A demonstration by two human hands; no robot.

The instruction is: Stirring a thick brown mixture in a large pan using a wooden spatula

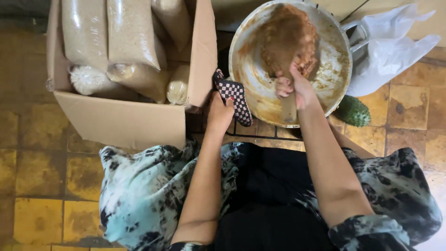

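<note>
The pan (290, 60) tilts toward the person, brown paste (288, 39) heaped in its far half. The right hand (292, 86) clenches a wooden paddle (289, 109), whose long axis runs straight from the near rim up into the paste. The left hand (220, 109) grips a checkered cloth (236, 100) at the pan's left rim, beside the box (125, 116) of sacks.
</note>
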